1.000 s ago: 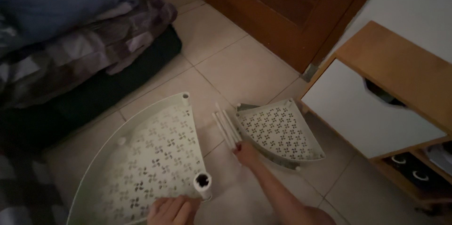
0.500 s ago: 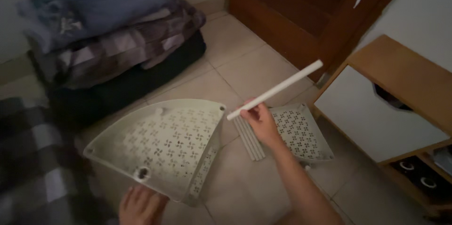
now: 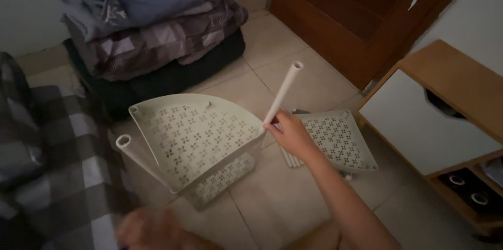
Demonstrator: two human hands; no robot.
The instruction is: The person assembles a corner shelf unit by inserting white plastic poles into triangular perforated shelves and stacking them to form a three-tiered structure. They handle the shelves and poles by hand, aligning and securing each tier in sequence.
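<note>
The right hand [image 3: 291, 135] is closed around the lower part of a white tube [image 3: 283, 93], which rises tilted up and away from the fist, its open end uppermost. Just left of that hand, touching or nearly so, a pale green perforated shelf [image 3: 194, 135] stands tilted above the tile floor [image 3: 272, 187]. The left hand [image 3: 149, 229] is blurred at the bottom edge; its grip cannot be made out, though a second tube [image 3: 137, 157] slants up from near it. Another shelf [image 3: 338, 140] lies flat behind the right hand.
</note>
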